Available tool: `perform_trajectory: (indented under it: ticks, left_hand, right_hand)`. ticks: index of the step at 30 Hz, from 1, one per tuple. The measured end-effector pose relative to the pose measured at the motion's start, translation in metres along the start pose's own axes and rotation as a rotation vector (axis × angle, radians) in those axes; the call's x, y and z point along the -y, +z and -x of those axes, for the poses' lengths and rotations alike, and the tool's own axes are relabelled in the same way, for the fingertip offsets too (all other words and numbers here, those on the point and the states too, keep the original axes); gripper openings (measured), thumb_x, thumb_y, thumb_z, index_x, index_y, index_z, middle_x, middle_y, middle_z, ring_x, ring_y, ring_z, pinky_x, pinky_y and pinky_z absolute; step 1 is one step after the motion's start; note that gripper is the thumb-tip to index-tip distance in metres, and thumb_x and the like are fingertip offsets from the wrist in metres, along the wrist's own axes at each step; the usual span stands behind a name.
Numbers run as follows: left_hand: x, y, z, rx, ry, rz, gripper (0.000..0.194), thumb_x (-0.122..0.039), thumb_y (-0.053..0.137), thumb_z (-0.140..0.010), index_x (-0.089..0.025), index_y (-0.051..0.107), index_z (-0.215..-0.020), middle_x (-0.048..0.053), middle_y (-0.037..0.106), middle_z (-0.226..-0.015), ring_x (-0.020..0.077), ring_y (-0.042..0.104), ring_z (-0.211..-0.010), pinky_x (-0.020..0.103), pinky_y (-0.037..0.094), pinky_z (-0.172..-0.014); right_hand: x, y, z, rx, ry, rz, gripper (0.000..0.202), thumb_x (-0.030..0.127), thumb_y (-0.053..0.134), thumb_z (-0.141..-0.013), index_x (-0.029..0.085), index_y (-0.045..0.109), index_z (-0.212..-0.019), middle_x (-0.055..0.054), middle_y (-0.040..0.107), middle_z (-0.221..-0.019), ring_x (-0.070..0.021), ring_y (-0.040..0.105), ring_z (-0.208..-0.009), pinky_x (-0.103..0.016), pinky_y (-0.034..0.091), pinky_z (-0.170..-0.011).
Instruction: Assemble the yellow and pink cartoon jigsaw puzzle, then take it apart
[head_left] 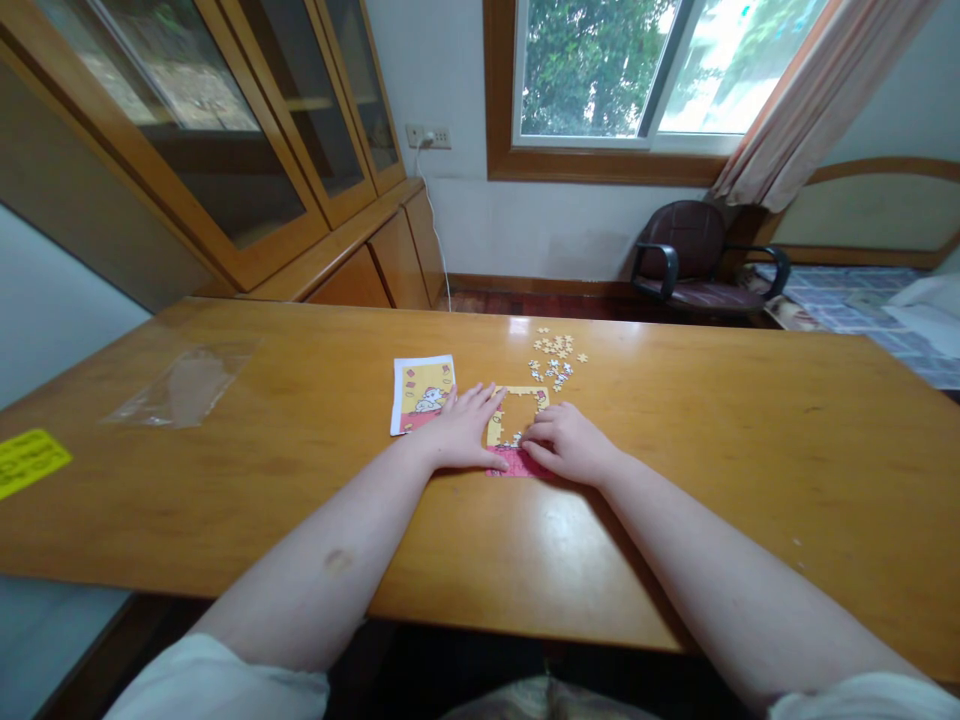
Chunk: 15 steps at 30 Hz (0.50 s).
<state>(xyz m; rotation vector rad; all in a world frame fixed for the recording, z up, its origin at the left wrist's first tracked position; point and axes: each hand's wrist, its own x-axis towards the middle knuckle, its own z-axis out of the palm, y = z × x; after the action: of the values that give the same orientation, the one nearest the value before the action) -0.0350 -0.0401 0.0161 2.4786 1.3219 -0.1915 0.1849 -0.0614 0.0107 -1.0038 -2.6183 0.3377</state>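
Observation:
A partly assembled jigsaw puzzle (517,462) lies on the wooden table, with a yellow border, a pink bottom part and an open middle. My left hand (466,430) rests with fingers spread over the puzzle's left edge and the right edge of the picture sheet. At the puzzle's right side, my right hand (566,443) has its fingers curled together, touching the pieces near the lower right; whatever it pinches is too small to make out. The picture sheet (420,385) shows a white figure on yellow. Loose puzzle pieces (553,347) lie in a pile behind the puzzle.
The wooden table (300,400) spans the view. A clear plastic bag (184,385) and a yellow label (31,462) are at its left. Beyond the table stand a glass-door cabinet (330,215), an armchair (686,250) and a bed (847,300).

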Motion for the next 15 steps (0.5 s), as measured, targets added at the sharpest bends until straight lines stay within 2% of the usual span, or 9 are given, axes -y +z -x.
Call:
perform_trajectory:
  ticks: [3, 5, 7, 10, 12, 15]
  left_hand:
    - [0.001, 0.000, 0.000, -0.001, 0.002, 0.002, 0.119, -0.077, 0.056, -0.064, -0.022, -0.004, -0.151, 0.012, 0.003, -0.159, 0.0333, 0.003, -0.145, 0.053, 0.004, -0.115]
    - [0.002, 0.001, 0.000, 0.001, -0.001, 0.006, 0.119, -0.076, 0.057, -0.063, -0.023, -0.004, -0.151, 0.012, 0.002, -0.159, 0.0338, 0.003, -0.145, 0.053, 0.005, -0.115]
    - [0.002, 0.000, 0.000, 0.004, -0.004, 0.015, 0.119, -0.075, 0.057, -0.063, -0.024, -0.004, -0.151, 0.012, 0.002, -0.159, 0.0343, 0.003, -0.145, 0.053, 0.006, -0.115]
    - [0.002, -0.001, 0.001, 0.008, -0.002, 0.025, 0.119, -0.076, 0.057, -0.063, -0.024, -0.004, -0.151, 0.012, 0.002, -0.159, 0.0339, 0.003, -0.145, 0.053, 0.006, -0.115]
    - [0.001, -0.002, 0.001, 0.010, -0.003, 0.026, 0.119, -0.076, 0.057, -0.063, -0.023, -0.004, -0.151, 0.011, 0.002, -0.159, 0.0335, 0.003, -0.145, 0.053, 0.006, -0.115]
    - [0.001, -0.002, 0.001, 0.013, -0.006, 0.029, 0.118, -0.076, 0.056, -0.064, -0.022, -0.002, -0.151, 0.011, 0.003, -0.159, 0.0336, 0.003, -0.145, 0.053, 0.007, -0.115]
  right_hand:
    - [-0.004, 0.001, 0.000, -0.053, 0.072, -0.009, 0.023, 0.029, 0.051, -0.089, 0.020, 0.070, -0.080, -0.004, 0.064, -0.073, -0.0160, 0.056, -0.074, -0.029, 0.035, -0.072]
    - [-0.011, 0.001, 0.000, -0.160, 0.267, 0.042, 0.023, 0.025, 0.048, -0.088, 0.019, 0.070, -0.080, -0.005, 0.066, -0.076, -0.0172, 0.057, -0.075, -0.030, 0.036, -0.072]
    - [-0.022, -0.001, 0.001, -0.272, 0.523, 0.123, 0.022, 0.022, 0.048, -0.086, 0.019, 0.069, -0.086, -0.007, 0.069, -0.084, -0.0199, 0.058, -0.081, -0.031, 0.037, -0.074]
    - [-0.039, -0.004, 0.002, -0.306, 0.772, 0.188, 0.023, 0.020, 0.049, -0.082, 0.018, 0.069, -0.093, -0.010, 0.069, -0.096, -0.0243, 0.058, -0.091, -0.034, 0.037, -0.077]
    - [-0.046, -0.005, 0.002, -0.295, 0.838, 0.195, 0.025, 0.020, 0.048, -0.083, 0.018, 0.069, -0.095, -0.011, 0.068, -0.098, -0.0261, 0.057, -0.094, -0.036, 0.037, -0.078]
    - [-0.050, -0.003, 0.002, -0.278, 0.838, 0.197, 0.028, 0.022, 0.047, -0.086, 0.018, 0.069, -0.102, -0.013, 0.066, -0.101, -0.0273, 0.055, -0.095, -0.037, 0.036, -0.078]
